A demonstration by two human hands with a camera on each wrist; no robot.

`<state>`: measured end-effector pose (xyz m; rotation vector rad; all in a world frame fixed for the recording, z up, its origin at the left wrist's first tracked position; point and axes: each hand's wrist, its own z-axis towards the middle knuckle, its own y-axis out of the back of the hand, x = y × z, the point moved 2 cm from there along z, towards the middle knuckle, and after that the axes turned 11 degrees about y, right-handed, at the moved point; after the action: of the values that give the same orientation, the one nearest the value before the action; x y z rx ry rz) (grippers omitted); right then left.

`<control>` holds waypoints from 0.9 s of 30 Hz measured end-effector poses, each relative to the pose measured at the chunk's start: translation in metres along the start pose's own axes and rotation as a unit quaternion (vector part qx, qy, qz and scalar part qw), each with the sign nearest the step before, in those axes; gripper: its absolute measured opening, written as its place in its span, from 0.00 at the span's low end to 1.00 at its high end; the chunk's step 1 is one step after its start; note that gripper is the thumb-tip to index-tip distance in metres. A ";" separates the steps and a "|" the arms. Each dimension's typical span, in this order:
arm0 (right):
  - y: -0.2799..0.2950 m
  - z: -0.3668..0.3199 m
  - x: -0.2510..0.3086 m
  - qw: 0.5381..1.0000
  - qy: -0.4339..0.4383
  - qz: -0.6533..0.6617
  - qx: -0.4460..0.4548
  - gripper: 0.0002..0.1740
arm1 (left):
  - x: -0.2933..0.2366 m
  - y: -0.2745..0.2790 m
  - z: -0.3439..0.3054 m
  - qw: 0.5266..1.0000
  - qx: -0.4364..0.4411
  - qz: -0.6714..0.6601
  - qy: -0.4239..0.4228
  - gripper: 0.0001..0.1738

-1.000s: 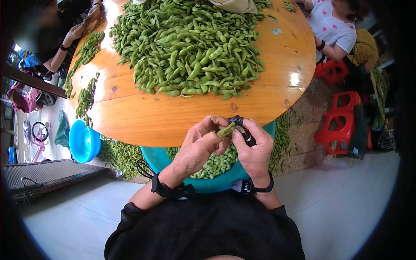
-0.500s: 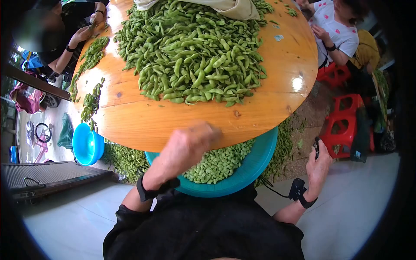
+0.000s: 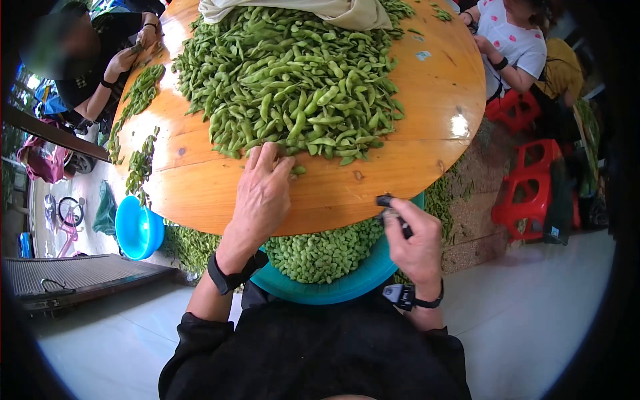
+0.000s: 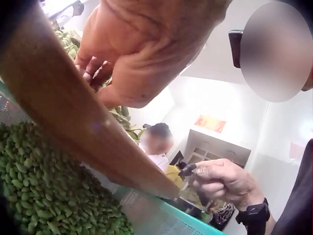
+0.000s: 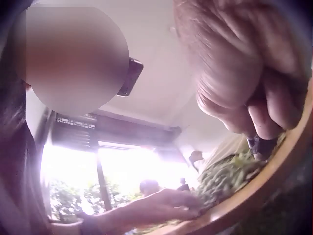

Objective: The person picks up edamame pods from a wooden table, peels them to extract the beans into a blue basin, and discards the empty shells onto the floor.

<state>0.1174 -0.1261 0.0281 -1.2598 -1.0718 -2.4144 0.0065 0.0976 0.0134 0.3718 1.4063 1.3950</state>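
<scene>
In the head view my left hand [image 3: 261, 193] reaches over the wooden table to the near edge of a big heap of green soybean pods [image 3: 293, 87]. Its fingers are bent, and a single soybean pod [image 3: 298, 171] shows at the fingertips, just off the heap. My right hand [image 3: 417, 233] hovers past the table's front edge, loosely curled, with black coverings on some fingers and no pod visible in it. Below, a teal basin [image 3: 347, 290] holds many shelled green beans [image 3: 323, 257]. In the left wrist view the table rim partly hides my left fingers [image 4: 93, 68].
Pale cloth [image 3: 300, 10] covers the heap's far side. Smaller pod piles [image 3: 140, 167] lie along the table's left edge. A blue basin [image 3: 139, 227] stands lower left, red stools [image 3: 527, 193] at right. Discarded husks [image 3: 437, 207] litter the floor. People sit at both far sides.
My hands worked together on a pod over the basin, then parted. The right hand swung out right and came back toward the table edge; the left hand moved forward to the heap.
</scene>
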 end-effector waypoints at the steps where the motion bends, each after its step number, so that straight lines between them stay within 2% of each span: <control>1: -0.010 0.003 0.002 1.000 0.005 0.026 -0.002 0.11 | -0.003 0.000 -0.001 1.000 0.000 0.000 -0.002 0.14; 3: -0.026 0.009 0.003 0.997 0.010 0.075 -0.002 0.13 | -0.015 0.004 -0.003 0.991 -0.042 -0.128 -0.008 0.12; 4: -0.030 0.013 0.007 0.997 0.008 0.072 -0.004 0.13 | -0.019 0.003 -0.006 0.991 -0.041 -0.130 -0.010 0.12; 6: -0.040 0.016 0.010 0.962 -0.146 0.231 0.029 0.14 | -0.023 0.000 -0.011 0.951 0.025 -0.302 0.066 0.09; 7: -0.048 0.015 0.007 0.933 -0.179 0.311 0.020 0.17 | -0.028 -0.004 -0.014 0.950 0.026 -0.304 0.066 0.09; 8: -0.050 0.015 0.007 0.933 -0.180 0.310 0.021 0.17 | -0.030 -0.011 -0.017 0.896 0.065 -0.410 0.158 0.08; 9: -0.053 0.016 0.006 0.898 -0.208 0.387 0.028 0.17 | -0.030 -0.017 -0.021 0.821 0.102 -0.505 0.247 0.07; 10: -0.056 0.017 0.005 0.855 -0.235 0.461 0.036 0.18 | -0.029 -0.019 -0.024 0.820 0.103 -0.506 0.247 0.07; 11: -0.056 0.018 0.002 0.855 -0.237 0.460 0.036 0.18 | -0.028 -0.021 -0.027 0.834 0.097 -0.496 0.222 0.07; 13: -0.057 0.018 -0.004 0.819 -0.251 0.512 0.060 0.19 | -0.028 -0.026 -0.031 0.859 0.083 -0.471 0.181 0.08; 16: -0.056 0.016 -0.007 0.819 -0.252 0.512 0.058 0.17 | -0.031 -0.031 -0.035 0.867 0.087 -0.465 0.154 0.07; 20: -0.054 0.015 -0.006 0.831 -0.248 0.495 0.057 0.17 | -0.032 -0.030 -0.035 0.875 0.071 -0.449 0.168 0.08; 23: -0.052 0.014 -0.004 0.837 -0.237 0.491 0.043 0.14 | -0.035 -0.028 -0.036 0.897 0.060 -0.412 0.148 0.09; 25: -0.050 0.015 0.000 0.824 -0.227 0.516 0.052 0.13 | -0.037 -0.027 -0.036 0.917 0.017 -0.385 0.104 0.10; 27: -0.050 0.013 -0.002 0.819 -0.230 0.523 0.050 0.14 | -0.037 -0.027 -0.036 0.919 0.009 -0.386 0.083 0.09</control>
<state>0.1027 -0.0823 0.0059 -1.7864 -0.3446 -1.2317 0.0038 0.0417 -0.0027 -0.2890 1.4712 0.7663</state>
